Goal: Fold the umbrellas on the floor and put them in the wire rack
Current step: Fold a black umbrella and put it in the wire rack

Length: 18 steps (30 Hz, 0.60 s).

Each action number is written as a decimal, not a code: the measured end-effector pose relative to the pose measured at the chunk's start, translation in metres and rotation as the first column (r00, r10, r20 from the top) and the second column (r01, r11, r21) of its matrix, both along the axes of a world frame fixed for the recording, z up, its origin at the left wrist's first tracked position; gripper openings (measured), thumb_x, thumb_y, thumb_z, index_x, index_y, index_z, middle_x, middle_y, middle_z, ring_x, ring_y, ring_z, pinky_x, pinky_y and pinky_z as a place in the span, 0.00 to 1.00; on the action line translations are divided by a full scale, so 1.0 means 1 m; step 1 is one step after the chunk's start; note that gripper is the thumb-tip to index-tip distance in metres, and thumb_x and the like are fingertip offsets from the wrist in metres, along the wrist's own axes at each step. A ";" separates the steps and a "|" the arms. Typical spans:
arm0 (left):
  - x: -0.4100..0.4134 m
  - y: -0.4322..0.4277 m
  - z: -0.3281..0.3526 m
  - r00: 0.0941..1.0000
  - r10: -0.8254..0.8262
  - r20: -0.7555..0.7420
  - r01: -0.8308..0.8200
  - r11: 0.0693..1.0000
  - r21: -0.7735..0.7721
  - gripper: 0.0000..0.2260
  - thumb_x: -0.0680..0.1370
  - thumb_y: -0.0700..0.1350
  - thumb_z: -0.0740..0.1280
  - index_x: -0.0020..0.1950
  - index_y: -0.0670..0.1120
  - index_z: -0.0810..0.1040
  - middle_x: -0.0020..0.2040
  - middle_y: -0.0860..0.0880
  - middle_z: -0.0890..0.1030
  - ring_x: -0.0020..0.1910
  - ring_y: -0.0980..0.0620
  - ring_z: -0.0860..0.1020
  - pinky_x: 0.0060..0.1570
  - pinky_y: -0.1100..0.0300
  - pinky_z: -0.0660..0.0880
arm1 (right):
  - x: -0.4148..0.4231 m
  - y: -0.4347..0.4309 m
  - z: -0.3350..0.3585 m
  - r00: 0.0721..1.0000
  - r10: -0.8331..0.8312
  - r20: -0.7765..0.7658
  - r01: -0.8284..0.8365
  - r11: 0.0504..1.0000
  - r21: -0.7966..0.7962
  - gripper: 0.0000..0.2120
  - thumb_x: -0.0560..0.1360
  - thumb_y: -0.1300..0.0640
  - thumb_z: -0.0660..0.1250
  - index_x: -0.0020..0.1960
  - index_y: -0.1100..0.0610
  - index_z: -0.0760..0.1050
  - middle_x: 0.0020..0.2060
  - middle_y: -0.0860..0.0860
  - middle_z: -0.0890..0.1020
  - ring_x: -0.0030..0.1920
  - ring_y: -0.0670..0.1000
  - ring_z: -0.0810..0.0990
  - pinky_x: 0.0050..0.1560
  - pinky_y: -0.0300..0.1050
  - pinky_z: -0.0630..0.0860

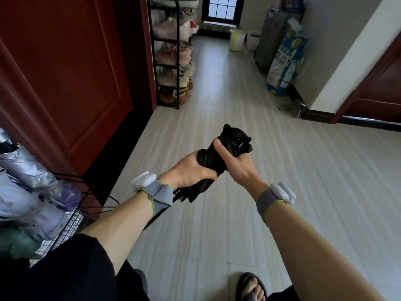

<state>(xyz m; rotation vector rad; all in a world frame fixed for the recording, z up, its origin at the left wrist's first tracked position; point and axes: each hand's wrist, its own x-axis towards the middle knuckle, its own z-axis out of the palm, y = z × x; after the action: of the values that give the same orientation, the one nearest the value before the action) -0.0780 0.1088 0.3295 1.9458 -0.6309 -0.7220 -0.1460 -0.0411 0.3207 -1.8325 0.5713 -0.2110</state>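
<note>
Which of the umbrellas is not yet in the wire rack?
The black umbrella, gripped by the left hand and the right hand above the floor. The pale umbrellas already lie in the wire rack.

Black umbrella [235, 141] lower end hidden behind wristband [159, 193]; wire rack [71, 223] cut off by left edge

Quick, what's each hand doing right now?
Left hand: closed, grips the folded black umbrella around its middle.
Right hand: closed, grips the same umbrella further along, thumb on the fabric.
</note>
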 end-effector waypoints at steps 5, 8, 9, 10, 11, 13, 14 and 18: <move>0.014 0.000 -0.008 0.969 0.170 0.177 -0.191 0.976 0.109 0.24 0.70 0.51 0.73 0.63 0.52 0.69 0.51 0.49 0.80 0.48 0.47 0.79 0.45 0.53 0.76 | 0.004 0.002 0.001 0.989 -0.047 -0.139 -0.009 0.925 -0.380 0.34 0.83 0.35 0.54 0.33 0.63 0.69 0.28 0.51 0.72 0.30 0.51 0.70 0.32 0.45 0.67; 0.021 0.004 -0.008 0.986 0.151 0.067 -0.156 0.985 0.074 0.15 0.69 0.49 0.73 0.54 0.53 0.76 0.48 0.50 0.82 0.47 0.49 0.80 0.41 0.56 0.74 | 0.007 0.001 -0.007 0.999 0.023 -0.027 -0.029 0.969 -0.245 0.22 0.82 0.49 0.61 0.33 0.57 0.70 0.26 0.45 0.71 0.29 0.46 0.67 0.32 0.40 0.63; 0.021 0.004 -0.006 0.988 0.155 0.015 -0.156 0.987 0.049 0.12 0.69 0.48 0.73 0.50 0.52 0.78 0.44 0.51 0.83 0.44 0.50 0.80 0.40 0.57 0.74 | 0.006 -0.002 -0.010 0.999 0.034 -0.029 -0.038 0.984 -0.172 0.17 0.78 0.51 0.63 0.32 0.57 0.72 0.25 0.44 0.72 0.30 0.47 0.68 0.34 0.41 0.64; 0.021 0.005 -0.004 0.986 0.160 -0.054 -0.159 0.987 0.030 0.07 0.69 0.47 0.73 0.46 0.50 0.79 0.39 0.51 0.83 0.39 0.50 0.80 0.38 0.58 0.73 | 0.005 -0.005 -0.012 0.998 0.042 -0.054 -0.048 0.992 -0.115 0.13 0.74 0.53 0.63 0.33 0.58 0.74 0.26 0.45 0.74 0.31 0.49 0.70 0.36 0.43 0.66; 0.021 0.006 0.001 0.977 0.152 -0.152 -0.151 0.988 0.017 0.03 0.70 0.46 0.73 0.40 0.49 0.80 0.33 0.51 0.81 0.34 0.49 0.78 0.36 0.58 0.72 | 0.002 -0.008 -0.013 0.995 0.046 -0.092 -0.053 0.996 -0.073 0.11 0.72 0.54 0.63 0.34 0.58 0.77 0.27 0.46 0.77 0.32 0.50 0.71 0.36 0.44 0.67; 0.022 0.007 0.005 0.931 0.092 -0.354 -0.102 0.995 -0.008 0.10 0.70 0.44 0.71 0.29 0.49 0.76 0.27 0.50 0.73 0.25 0.50 0.70 0.30 0.60 0.66 | -0.003 -0.014 -0.014 0.985 0.050 -0.167 -0.054 0.998 -0.021 0.08 0.74 0.58 0.65 0.38 0.57 0.80 0.32 0.48 0.81 0.33 0.50 0.73 0.33 0.41 0.67; 0.022 0.008 0.007 0.911 0.058 -0.407 -0.074 0.997 -0.023 0.12 0.70 0.44 0.71 0.27 0.50 0.73 0.27 0.49 0.70 0.23 0.50 0.67 0.29 0.60 0.64 | -0.006 -0.017 -0.013 0.980 0.048 -0.191 -0.047 0.999 0.009 0.07 0.75 0.59 0.65 0.42 0.57 0.82 0.35 0.49 0.83 0.34 0.51 0.75 0.33 0.41 0.67; 0.026 0.009 0.004 0.914 0.075 -0.399 -0.109 0.992 -0.061 0.15 0.73 0.41 0.68 0.26 0.49 0.74 0.25 0.50 0.69 0.21 0.52 0.67 0.29 0.60 0.64 | -0.011 -0.025 -0.014 0.979 0.055 -0.198 -0.002 0.965 0.261 0.13 0.80 0.54 0.62 0.57 0.56 0.82 0.51 0.51 0.87 0.49 0.53 0.85 0.47 0.47 0.77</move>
<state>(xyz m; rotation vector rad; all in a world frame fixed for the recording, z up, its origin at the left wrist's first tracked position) -0.0518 0.1173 0.3335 1.6737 -0.3111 -0.9810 -0.1569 -0.0662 0.3065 -1.6147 0.6811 0.0709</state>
